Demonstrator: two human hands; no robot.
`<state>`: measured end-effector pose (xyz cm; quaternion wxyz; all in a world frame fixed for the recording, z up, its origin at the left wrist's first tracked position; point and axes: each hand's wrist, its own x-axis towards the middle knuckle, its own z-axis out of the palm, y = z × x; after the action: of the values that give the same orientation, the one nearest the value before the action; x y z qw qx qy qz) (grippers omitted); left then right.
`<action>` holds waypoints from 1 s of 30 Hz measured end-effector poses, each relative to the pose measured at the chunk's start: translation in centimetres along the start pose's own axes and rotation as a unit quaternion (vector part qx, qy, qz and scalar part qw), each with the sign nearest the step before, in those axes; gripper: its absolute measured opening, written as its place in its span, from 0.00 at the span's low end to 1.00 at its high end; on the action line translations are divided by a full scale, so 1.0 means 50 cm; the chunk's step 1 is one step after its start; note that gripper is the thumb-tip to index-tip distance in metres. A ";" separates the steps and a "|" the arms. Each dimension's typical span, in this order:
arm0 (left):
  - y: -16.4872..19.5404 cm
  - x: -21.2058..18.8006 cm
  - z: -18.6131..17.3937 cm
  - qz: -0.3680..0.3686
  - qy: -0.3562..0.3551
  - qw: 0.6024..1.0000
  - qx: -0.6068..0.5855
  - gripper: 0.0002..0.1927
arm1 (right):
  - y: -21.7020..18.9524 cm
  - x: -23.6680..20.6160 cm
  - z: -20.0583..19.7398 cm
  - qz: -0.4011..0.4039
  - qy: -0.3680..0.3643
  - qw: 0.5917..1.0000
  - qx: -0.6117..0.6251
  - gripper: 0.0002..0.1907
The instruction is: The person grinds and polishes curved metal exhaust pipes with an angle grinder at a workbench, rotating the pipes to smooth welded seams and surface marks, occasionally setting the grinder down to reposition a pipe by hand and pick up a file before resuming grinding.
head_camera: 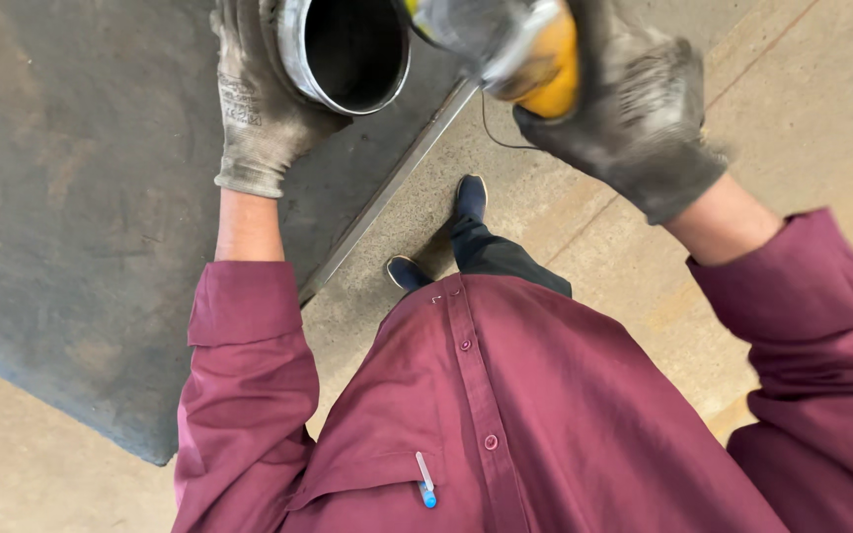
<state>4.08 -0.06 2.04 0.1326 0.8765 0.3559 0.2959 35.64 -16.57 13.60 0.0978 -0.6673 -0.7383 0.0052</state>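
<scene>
Closest to the camera was the person's dark red shirt, with a small pen clipped in its chest pocket. Below the shirt, two dark shoes stood on the pale concrete floor.

The left hand wore a dirty grey glove. Its fingers were wrapped tight around the outside of a round metal pipe. The pipe's open end faced the camera, and the inside looked dark. The pipe lay on the dark metal table, near the table's right edge and far up by the top of the picture.

The right hand also wore a dirty glove. It was shut around a yellow and grey power tool. The tool looked blurry. It was held just beside the pipe's rim, out past the table's right edge and over the floor. It was too blurry to tell if the tool touched the pipe. A thin black cord hung down from the tool.
</scene>
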 end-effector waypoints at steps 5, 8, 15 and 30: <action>-0.011 -0.010 -0.006 -0.027 0.001 1.000 -0.017 0.58 | -0.013 -0.042 0.032 0.094 -0.075 0.948 0.294 0.44; -0.013 -0.016 0.002 -0.052 -0.008 0.998 -0.039 0.58 | -0.031 -0.065 0.046 0.090 -0.089 0.937 0.327 0.43; -0.010 -0.012 0.001 -0.024 0.005 0.999 -0.021 0.61 | -0.040 -0.048 0.039 0.059 -0.084 0.955 0.277 0.43; 0.010 -0.003 -0.030 -0.018 0.014 1.000 0.010 0.63 | -0.058 -0.015 0.008 0.001 -0.013 0.968 0.251 0.40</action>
<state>3.34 -0.48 3.38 0.1240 0.8670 0.3766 0.3017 32.77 -17.57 13.52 0.2525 -0.6223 -0.7138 0.1985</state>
